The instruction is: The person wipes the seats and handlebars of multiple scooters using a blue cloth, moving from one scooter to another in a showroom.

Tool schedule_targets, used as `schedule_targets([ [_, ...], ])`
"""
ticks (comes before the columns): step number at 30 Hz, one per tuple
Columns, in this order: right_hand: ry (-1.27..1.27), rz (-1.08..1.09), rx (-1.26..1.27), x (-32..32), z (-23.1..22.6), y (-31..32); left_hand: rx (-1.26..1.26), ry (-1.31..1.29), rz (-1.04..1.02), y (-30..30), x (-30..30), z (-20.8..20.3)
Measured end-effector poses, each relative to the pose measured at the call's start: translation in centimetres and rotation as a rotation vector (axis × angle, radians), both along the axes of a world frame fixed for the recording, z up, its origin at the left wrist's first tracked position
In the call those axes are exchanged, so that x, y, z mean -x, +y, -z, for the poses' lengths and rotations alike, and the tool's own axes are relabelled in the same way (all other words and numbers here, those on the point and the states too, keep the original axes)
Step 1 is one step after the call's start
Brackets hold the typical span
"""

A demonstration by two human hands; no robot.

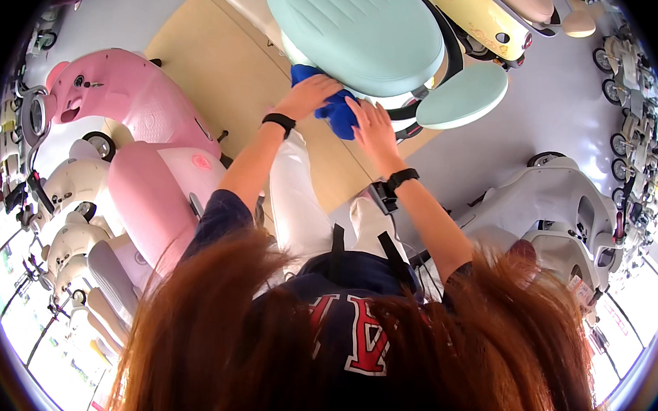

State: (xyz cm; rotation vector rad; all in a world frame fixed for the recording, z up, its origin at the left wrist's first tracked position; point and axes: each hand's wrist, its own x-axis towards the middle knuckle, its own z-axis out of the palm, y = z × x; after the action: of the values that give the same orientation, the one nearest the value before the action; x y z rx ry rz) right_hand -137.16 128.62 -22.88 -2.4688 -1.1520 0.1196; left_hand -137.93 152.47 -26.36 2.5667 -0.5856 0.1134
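A bunched blue cloth is against the side of a scooter, just below its mint-green seat. My left hand has its fingers bent over the cloth's upper left part. At the cloth's right edge, my right hand touches it with fingers stretched out toward the seat. Both wrists wear black bands. The smaller mint-green rear pad is to the right of my right hand. The cloth and the seat's overhang hide part of the scooter's body.
A pink scooter stands close on my left, with cream scooters beyond it. To the right is a silver-grey scooter; a yellow one stands at the far right. Tan floor meets grey floor. Rows of scooters line both sides.
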Motion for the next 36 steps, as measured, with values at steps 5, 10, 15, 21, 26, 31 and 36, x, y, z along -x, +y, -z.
schedule_targets([
  [5,-0.131,0.181,-0.011,1.3,2.2,7.9,0.114,0.191,0.030,3.7,-0.8,0.4],
  [10,0.024,0.323,-0.037,1.2,1.3,9.2,0.231,0.140,-0.093,1.4,0.5,0.2],
  [15,-0.005,0.065,-0.016,-0.4,1.5,4.5,0.131,0.003,-0.136,-1.9,1.6,0.3],
  [21,-0.073,0.001,-0.131,-1.4,0.2,-6.0,0.168,0.047,-0.127,-11.1,1.2,-0.1],
  [26,-0.117,0.085,-0.037,-3.3,-0.4,-13.0,0.063,0.017,-0.338,-20.0,-1.9,0.7],
  [31,-0.086,0.120,-0.024,-2.7,-1.7,-15.1,0.231,-0.091,-0.358,-21.8,-3.6,0.4],
  [36,-0.056,0.097,-0.175,-1.3,-2.7,-12.3,0.166,0.102,-0.278,-19.1,-2.5,0.7],
])
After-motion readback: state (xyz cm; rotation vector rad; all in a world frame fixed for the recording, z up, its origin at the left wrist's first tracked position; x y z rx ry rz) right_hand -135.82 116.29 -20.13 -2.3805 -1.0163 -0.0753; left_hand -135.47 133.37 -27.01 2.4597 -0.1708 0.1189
